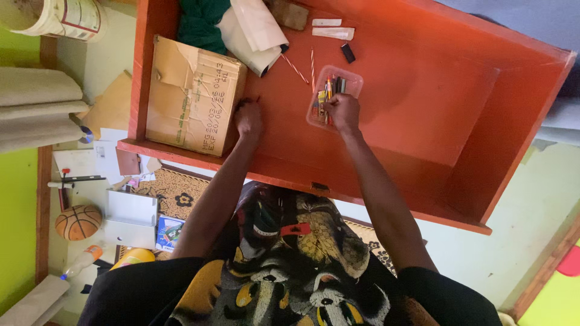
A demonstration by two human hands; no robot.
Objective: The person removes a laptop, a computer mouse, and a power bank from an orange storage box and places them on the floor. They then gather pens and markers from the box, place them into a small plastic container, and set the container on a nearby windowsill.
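Plastic tray (353, 82), clear and rounded, sits mid-bench (423, 90) on smooth orange wood, pens inside lying lengthwise toward the far edge. Right hand (342, 112) dips in (fingers' grip unclear). Left hand (249, 118), curled, touches the creased cardboard box (193, 93)

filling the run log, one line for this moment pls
left hand: fist on orange drawer floor by cardboard box | right hand: in clear plastic tray of pens
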